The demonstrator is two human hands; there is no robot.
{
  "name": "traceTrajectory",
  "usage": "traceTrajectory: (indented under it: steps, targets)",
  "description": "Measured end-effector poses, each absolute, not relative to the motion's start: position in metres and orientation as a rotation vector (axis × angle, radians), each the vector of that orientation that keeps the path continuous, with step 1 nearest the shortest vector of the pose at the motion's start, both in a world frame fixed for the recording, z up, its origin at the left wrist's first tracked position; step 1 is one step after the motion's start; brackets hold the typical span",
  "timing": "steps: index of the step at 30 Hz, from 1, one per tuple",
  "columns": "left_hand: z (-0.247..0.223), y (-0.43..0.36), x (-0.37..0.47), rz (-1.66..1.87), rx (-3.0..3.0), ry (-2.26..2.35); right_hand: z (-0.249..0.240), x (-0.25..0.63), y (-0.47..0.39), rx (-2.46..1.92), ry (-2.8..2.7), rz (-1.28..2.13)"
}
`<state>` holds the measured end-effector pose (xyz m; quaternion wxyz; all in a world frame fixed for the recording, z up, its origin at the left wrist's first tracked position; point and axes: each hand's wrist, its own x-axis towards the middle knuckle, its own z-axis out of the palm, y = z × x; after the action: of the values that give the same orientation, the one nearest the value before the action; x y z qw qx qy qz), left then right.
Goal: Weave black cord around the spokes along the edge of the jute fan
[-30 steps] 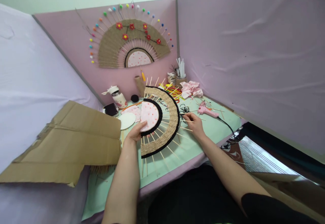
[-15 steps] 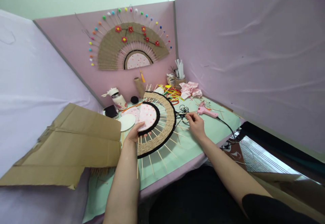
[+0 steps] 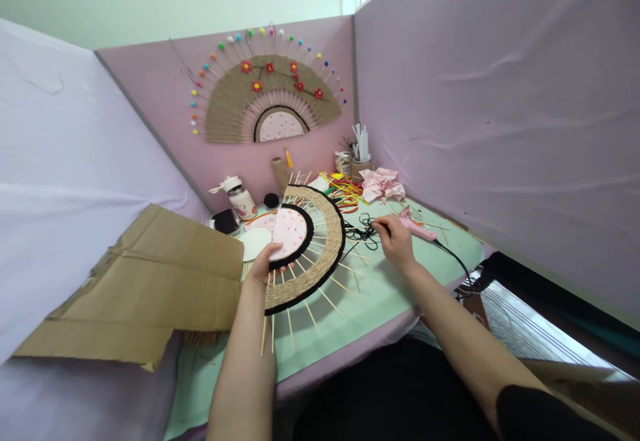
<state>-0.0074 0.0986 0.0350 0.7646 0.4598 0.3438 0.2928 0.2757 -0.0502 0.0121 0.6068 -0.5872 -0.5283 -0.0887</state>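
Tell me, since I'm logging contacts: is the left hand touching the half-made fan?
Touching. The head view shows the left hand with its thumb pressed on the pink dotted center of the half-made fan, no gap between them.

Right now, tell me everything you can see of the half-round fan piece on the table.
The fan piece is a half-circle lying flat on the green table. At its centre sits a pink dotted panel edged in black; thin wooden sticks fan outward through a band of woven tan cord, rimmed with black, and their bare tips poke past it. The left hand presses on its inner edge. The right hand is beside it, at a tangle of black cord.
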Motion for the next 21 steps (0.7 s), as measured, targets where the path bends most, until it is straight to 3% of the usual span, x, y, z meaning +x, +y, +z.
traceTrajectory:
  steps: [11,21]
  targets:
    - [0.045,0.089,-0.007,0.663,0.947,0.690,0.034,0.273,-0.022,-1.330,-1.062,0.106]
    - [0.048,0.091,-0.013,0.733,0.786,0.642,0.089,0.277,0.053,-1.254,-1.510,0.334]
